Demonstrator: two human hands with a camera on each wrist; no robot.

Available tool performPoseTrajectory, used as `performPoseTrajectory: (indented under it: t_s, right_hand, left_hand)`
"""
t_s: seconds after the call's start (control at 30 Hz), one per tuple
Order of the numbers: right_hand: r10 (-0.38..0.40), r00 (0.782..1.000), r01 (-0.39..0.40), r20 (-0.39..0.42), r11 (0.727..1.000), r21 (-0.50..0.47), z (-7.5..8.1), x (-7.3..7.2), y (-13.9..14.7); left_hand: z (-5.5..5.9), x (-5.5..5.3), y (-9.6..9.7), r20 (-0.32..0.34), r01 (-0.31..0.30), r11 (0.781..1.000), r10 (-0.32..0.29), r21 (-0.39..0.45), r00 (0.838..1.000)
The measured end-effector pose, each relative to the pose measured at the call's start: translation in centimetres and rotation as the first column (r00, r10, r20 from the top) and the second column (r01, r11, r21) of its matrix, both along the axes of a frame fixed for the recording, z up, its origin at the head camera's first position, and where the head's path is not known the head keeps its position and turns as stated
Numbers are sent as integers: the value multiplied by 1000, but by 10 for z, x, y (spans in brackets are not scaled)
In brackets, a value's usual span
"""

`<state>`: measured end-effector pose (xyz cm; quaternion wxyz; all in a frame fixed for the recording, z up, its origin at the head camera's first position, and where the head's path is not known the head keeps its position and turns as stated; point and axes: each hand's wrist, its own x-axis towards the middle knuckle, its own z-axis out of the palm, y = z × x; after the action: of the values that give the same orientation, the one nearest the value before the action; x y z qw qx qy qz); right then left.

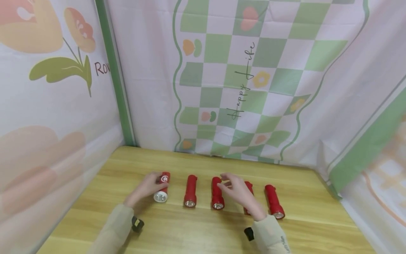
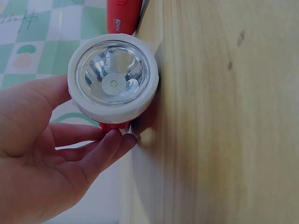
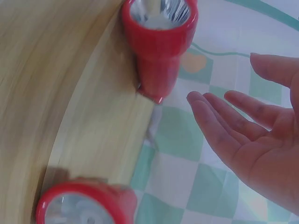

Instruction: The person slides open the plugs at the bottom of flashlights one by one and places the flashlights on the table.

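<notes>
My left hand [image 1: 150,185] grips a red flashlight with a white head [image 1: 161,196] at the left end of a row. In the left wrist view its white rim [image 2: 113,112] and clear lens face the camera, with thumb and fingers around the body behind. My right hand [image 1: 236,188] hovers over the row, fingers loosely bent and holding nothing. Beneath its fingertips lies an all-red flashlight [image 1: 217,194]; another red flashlight [image 1: 248,184] is partly hidden under the hand. In the right wrist view the fingers [image 3: 233,123] stand apart from a red flashlight [image 3: 159,70].
A red flashlight [image 1: 191,190] lies between the two hands, and one more red flashlight [image 1: 274,201] is at the right end. All lie lens toward me on the wooden table [image 1: 196,233]. A printed curtain [image 1: 152,88] hangs behind the table and at its sides.
</notes>
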<state>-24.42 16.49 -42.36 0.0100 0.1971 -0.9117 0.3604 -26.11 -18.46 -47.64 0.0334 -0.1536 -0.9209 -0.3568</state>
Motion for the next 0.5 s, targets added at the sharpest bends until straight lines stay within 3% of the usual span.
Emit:
performPoseTrajectory:
  t_s: [0.5]
  right_hand:
    - [52, 997, -49, -62, 998, 49, -3, -3, -21]
  left_hand:
    - [0, -1, -1, 10, 4, 1000, -4, -2, 1000]
